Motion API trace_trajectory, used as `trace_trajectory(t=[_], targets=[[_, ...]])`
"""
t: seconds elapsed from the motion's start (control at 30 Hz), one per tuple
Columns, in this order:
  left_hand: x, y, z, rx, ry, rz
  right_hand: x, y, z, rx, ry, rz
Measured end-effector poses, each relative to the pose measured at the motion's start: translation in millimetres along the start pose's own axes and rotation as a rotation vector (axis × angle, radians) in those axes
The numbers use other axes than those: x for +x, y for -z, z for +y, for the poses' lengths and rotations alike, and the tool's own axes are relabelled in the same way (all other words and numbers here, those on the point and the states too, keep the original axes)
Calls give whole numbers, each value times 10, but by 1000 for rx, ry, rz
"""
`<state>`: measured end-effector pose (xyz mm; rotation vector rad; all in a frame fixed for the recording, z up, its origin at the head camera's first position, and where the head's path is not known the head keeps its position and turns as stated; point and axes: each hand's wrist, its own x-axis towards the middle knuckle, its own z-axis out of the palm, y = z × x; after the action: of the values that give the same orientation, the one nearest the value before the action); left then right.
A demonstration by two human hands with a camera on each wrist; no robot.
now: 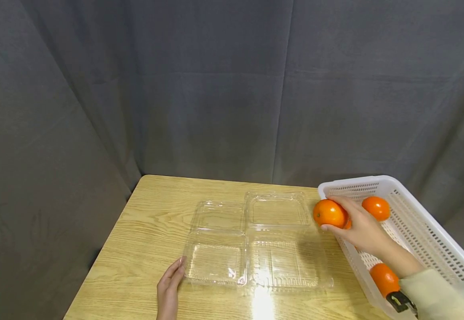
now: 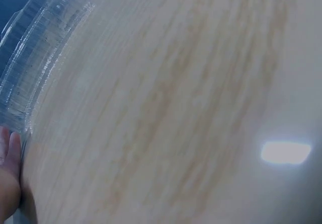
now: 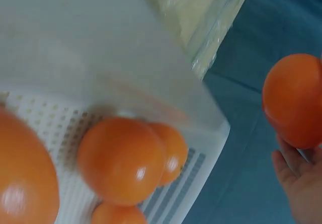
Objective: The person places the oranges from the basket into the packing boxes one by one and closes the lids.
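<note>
My right hand grips an orange with thumb and fingers, above the left rim of a white plastic basket. In the right wrist view the held orange is raised beside the basket's corner. More oranges, such as one orange near the far end and another orange by my wrist, lie inside. My left hand has its extended fingers at the left edge of a clear plastic clamshell box. Right beside it stands a second clear clamshell box; both have their lids folded back.
Under everything is a wood-grain table. A grey curtain hangs behind its far edge and along the left side. The basket occupies the table's right side, close to the second box.
</note>
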<state>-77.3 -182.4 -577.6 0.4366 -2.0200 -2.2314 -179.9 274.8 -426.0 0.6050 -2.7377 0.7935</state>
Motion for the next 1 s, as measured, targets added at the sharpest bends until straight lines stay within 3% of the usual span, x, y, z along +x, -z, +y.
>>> trace_trajectory(t=[0.2, 0.5, 0.7, 1.0], targets=[[5, 1, 4, 11, -6, 10, 55, -191, -153, 24, 5, -49], [-5, 1, 11, 11, -6, 11, 241, -425, -484, 78, 84, -104], [-2, -5, 14, 25, -12, 4, 358, -609, -695, 93, 96, -133], [-4, -14, 6, -1, 10, 8, 488, -887, -1074, 219, 70, -188]])
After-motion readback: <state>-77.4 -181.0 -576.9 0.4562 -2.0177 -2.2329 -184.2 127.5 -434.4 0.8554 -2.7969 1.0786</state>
